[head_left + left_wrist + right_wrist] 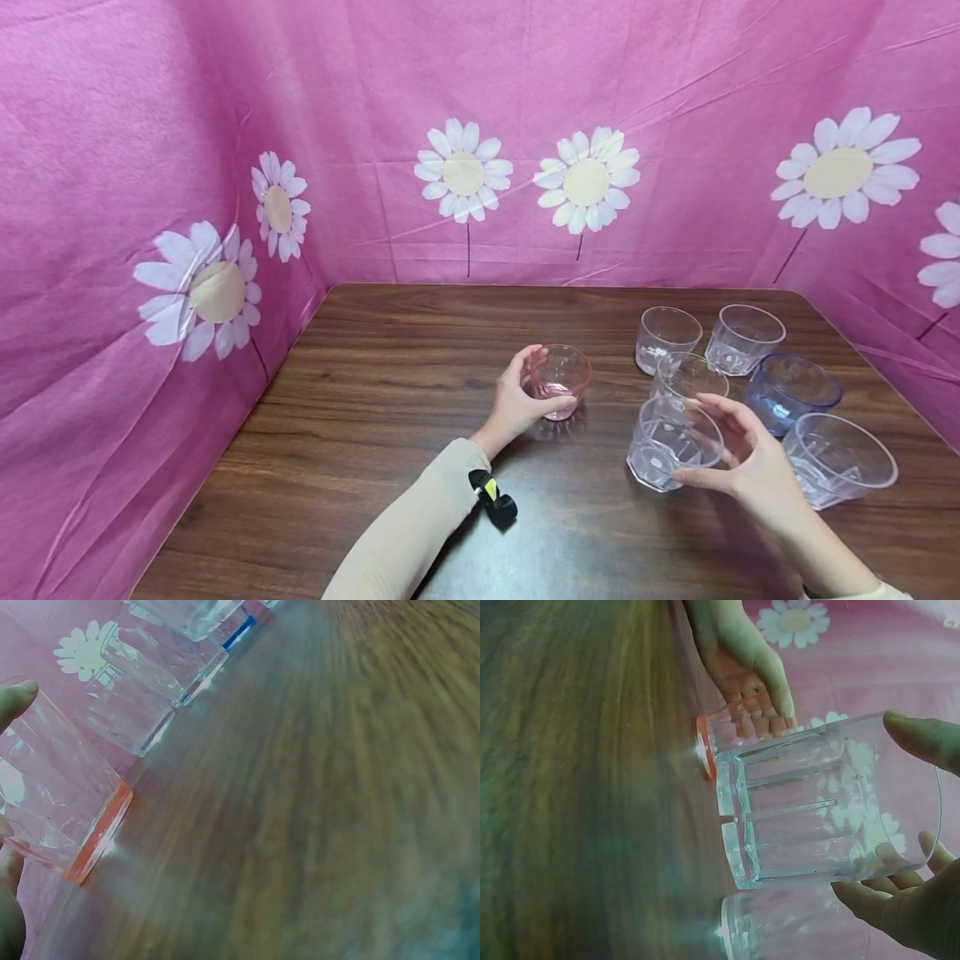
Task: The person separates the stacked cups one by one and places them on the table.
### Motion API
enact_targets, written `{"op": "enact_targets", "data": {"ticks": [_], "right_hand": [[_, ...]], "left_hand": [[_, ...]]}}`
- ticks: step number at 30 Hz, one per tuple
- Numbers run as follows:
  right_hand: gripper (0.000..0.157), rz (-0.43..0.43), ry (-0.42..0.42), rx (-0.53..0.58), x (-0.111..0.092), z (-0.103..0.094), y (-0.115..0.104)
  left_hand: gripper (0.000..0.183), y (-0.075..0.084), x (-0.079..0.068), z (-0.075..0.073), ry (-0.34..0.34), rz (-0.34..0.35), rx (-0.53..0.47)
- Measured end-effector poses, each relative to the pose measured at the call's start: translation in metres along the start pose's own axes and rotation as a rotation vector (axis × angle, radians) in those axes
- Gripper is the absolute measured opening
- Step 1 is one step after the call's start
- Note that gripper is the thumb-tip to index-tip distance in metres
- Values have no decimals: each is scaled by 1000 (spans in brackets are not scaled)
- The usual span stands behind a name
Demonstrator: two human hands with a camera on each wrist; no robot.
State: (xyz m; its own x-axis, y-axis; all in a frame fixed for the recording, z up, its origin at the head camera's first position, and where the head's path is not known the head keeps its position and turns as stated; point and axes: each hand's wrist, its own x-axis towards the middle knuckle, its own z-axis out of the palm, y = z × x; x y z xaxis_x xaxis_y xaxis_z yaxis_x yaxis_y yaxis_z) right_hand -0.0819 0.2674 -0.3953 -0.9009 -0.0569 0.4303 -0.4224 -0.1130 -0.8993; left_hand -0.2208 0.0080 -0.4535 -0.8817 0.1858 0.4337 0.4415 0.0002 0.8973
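Observation:
My left hand [513, 402] grips a pink-tinted glass [564, 377] at the middle of the wooden table, thumb on the near side and fingers round the far side. In the left wrist view its base shows as an orange-red band close to the tabletop. With thumb and fingers, my right hand [761, 471] holds a clear faceted glass [660, 450] near its rim. That glass stands upright, its base close over the table in the right wrist view. Just behind it is another clear glass [678, 371], partly hidden by the held one.
Two clear glasses, one [652, 346] left of the other [731, 350], stand toward the back right. A blue-tinted glass [787, 396] and a wide clear glass [840, 471] are right of my right hand. Pink cloth [360, 200] with daisies surrounds the brown table [390, 350].

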Motion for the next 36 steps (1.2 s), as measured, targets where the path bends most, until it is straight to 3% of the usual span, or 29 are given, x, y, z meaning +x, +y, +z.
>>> {"op": "enact_targets", "data": {"ticks": [11, 16, 17, 28, 36], "right_hand": [[89, 32, 23, 3, -12, -18, 4], [88, 53, 50, -19, -17, -25, 7], [88, 55, 56, -15, -17, -26, 8], [91, 38, 97, -47, -20, -33, 10], [95, -34, 47, -19, -20, -39, 15]], "left_hand": [[79, 8, -1, -1, 5, -23, 34], [80, 8, -1, -1, 4, -29, 34], [80, 2, 0, -1, 5, -27, 39], [80, 2, 0, 0, 1, -25, 36], [80, 3, 0, 0, 3, -31, 29]]}}
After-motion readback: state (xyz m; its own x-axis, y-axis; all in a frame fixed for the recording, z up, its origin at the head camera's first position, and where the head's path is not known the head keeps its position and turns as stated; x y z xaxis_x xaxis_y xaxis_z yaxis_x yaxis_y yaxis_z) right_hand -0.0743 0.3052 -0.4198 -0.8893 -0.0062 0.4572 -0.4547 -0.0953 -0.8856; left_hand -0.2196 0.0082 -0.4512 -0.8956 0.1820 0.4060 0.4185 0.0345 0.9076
